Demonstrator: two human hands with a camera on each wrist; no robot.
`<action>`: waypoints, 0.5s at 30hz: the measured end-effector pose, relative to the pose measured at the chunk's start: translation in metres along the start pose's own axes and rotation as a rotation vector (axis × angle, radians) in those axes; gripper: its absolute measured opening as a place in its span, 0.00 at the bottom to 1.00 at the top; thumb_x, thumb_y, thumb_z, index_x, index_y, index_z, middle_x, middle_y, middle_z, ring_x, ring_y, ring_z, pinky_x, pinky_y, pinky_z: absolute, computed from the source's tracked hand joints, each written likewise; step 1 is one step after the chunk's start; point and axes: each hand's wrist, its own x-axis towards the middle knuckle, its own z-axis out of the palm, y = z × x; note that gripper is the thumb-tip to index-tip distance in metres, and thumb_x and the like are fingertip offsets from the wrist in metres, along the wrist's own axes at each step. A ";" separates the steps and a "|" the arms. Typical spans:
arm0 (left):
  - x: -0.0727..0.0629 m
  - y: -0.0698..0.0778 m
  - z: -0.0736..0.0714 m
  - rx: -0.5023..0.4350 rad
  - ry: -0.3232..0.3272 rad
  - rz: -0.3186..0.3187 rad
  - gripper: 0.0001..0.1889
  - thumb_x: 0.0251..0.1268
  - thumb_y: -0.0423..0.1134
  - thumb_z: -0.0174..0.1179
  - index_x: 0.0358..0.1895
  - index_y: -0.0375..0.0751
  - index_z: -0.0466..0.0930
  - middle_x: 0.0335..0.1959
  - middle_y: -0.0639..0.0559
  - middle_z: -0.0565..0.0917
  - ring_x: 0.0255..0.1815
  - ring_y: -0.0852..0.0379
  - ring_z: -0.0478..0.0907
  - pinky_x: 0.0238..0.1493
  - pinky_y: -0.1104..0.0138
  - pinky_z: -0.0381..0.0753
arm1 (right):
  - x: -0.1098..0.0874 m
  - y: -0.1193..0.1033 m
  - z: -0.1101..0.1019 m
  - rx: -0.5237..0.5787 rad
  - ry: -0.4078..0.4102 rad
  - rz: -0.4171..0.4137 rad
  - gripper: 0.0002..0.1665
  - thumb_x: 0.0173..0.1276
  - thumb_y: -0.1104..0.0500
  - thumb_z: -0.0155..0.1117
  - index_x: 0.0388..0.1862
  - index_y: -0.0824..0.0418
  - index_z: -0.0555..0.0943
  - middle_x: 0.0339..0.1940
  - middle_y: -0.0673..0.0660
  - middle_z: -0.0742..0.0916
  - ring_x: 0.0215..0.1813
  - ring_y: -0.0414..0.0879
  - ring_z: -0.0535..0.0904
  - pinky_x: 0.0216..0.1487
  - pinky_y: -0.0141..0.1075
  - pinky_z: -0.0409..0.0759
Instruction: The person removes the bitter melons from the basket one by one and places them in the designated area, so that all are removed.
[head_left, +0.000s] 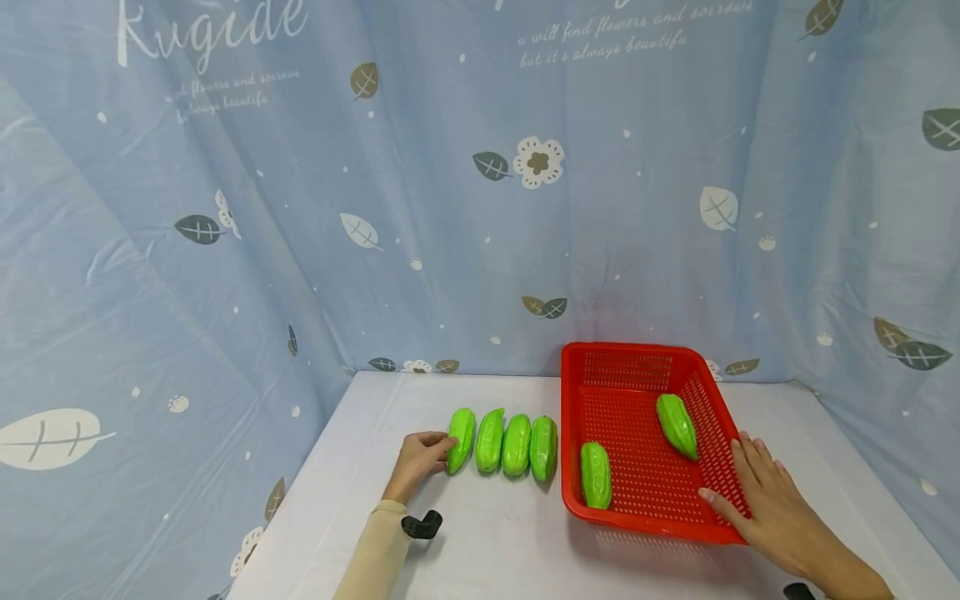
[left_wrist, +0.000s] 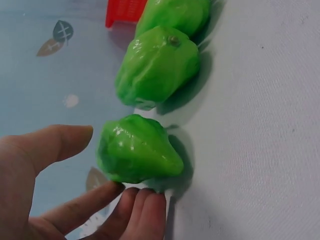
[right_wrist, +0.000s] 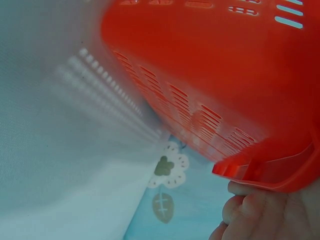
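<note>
Four glossy green ribbed fruits, perhaps star fruits, stand in a row left of the red basket [head_left: 633,523]. Around the leftmost green fruit [head_left: 461,440] is my left hand [head_left: 418,460]. In the left wrist view, its thumb stands apart from that fruit [left_wrist: 137,150], while the fingertips [left_wrist: 155,205] lie at its near side. Flat across the basket's right rim rests my right hand [head_left: 776,508], fingers extended and thumb over the inside. Two more fruits lie in the basket, one green fruit [head_left: 596,475] at left and another green fruit [head_left: 677,426] at upper right.
The white table [head_left: 487,542] carries the basket on its right half. Behind and to the left hangs a blue patterned curtain [head_left: 450,250]. From below, the right wrist view shows the slotted basket wall [right_wrist: 200,60].
</note>
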 end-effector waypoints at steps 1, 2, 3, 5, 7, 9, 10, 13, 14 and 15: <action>0.001 0.000 -0.001 0.008 0.011 0.005 0.26 0.68 0.47 0.69 0.58 0.28 0.83 0.50 0.39 0.87 0.42 0.53 0.84 0.42 0.64 0.90 | 0.000 0.000 0.000 -0.001 0.000 -0.001 0.64 0.76 0.31 0.52 0.80 0.80 0.41 0.81 0.84 0.50 0.83 0.76 0.32 0.70 0.44 0.01; 0.001 0.000 -0.002 0.017 0.024 0.009 0.25 0.68 0.47 0.68 0.58 0.28 0.83 0.49 0.39 0.87 0.42 0.53 0.84 0.41 0.65 0.89 | 0.000 0.000 0.000 -0.001 0.000 -0.001 0.64 0.76 0.31 0.52 0.81 0.80 0.41 0.81 0.84 0.50 0.83 0.76 0.33 0.70 0.44 0.01; 0.001 0.000 -0.003 0.031 0.038 0.016 0.25 0.68 0.47 0.68 0.58 0.28 0.83 0.49 0.39 0.87 0.42 0.53 0.84 0.41 0.65 0.89 | 0.000 0.000 0.000 -0.002 0.000 -0.001 0.64 0.76 0.31 0.52 0.81 0.80 0.41 0.81 0.83 0.50 0.83 0.76 0.33 0.70 0.44 0.01; 0.002 0.000 -0.006 0.062 0.070 0.027 0.24 0.69 0.46 0.67 0.58 0.28 0.83 0.49 0.38 0.87 0.43 0.52 0.85 0.41 0.63 0.89 | -0.001 0.000 0.000 -0.005 0.001 0.000 0.64 0.76 0.31 0.53 0.81 0.80 0.41 0.81 0.83 0.50 0.83 0.76 0.34 0.70 0.44 0.02; 0.003 0.002 -0.009 0.086 0.100 0.030 0.24 0.70 0.47 0.67 0.58 0.29 0.83 0.50 0.37 0.87 0.43 0.50 0.87 0.42 0.62 0.90 | -0.001 -0.001 0.000 -0.007 0.001 0.001 0.64 0.75 0.31 0.53 0.81 0.80 0.41 0.81 0.83 0.50 0.83 0.77 0.34 0.70 0.44 0.02; 0.003 0.004 -0.011 0.100 0.123 0.044 0.23 0.71 0.46 0.66 0.57 0.29 0.84 0.51 0.36 0.86 0.44 0.47 0.87 0.43 0.61 0.90 | -0.001 -0.001 0.000 -0.009 0.002 0.002 0.64 0.76 0.31 0.53 0.80 0.81 0.41 0.81 0.84 0.50 0.83 0.77 0.34 0.71 0.44 0.02; 0.003 0.005 -0.013 0.102 0.133 0.054 0.23 0.71 0.46 0.66 0.57 0.29 0.84 0.51 0.35 0.86 0.44 0.46 0.88 0.42 0.61 0.90 | -0.001 -0.001 0.000 -0.010 0.002 0.002 0.64 0.76 0.31 0.53 0.80 0.81 0.41 0.80 0.84 0.50 0.83 0.76 0.33 0.71 0.45 0.02; 0.004 0.010 -0.015 0.089 0.159 0.067 0.23 0.69 0.46 0.68 0.56 0.30 0.85 0.51 0.35 0.86 0.45 0.41 0.87 0.40 0.63 0.88 | -0.001 -0.001 -0.001 -0.011 0.005 0.000 0.64 0.76 0.31 0.52 0.80 0.81 0.42 0.80 0.84 0.50 0.83 0.76 0.32 0.71 0.44 0.02; 0.004 0.011 -0.015 0.088 0.163 0.077 0.23 0.69 0.46 0.68 0.56 0.30 0.85 0.51 0.35 0.86 0.45 0.40 0.87 0.39 0.64 0.88 | -0.001 -0.002 -0.001 -0.010 0.006 -0.001 0.64 0.76 0.31 0.52 0.80 0.81 0.42 0.80 0.84 0.50 0.83 0.76 0.32 0.71 0.44 0.02; 0.004 0.013 -0.016 0.085 0.169 0.081 0.22 0.69 0.46 0.68 0.55 0.30 0.85 0.50 0.35 0.86 0.45 0.40 0.87 0.38 0.66 0.87 | -0.001 -0.002 -0.001 -0.010 0.005 -0.001 0.64 0.76 0.31 0.52 0.80 0.81 0.42 0.80 0.84 0.50 0.84 0.75 0.32 0.71 0.44 0.02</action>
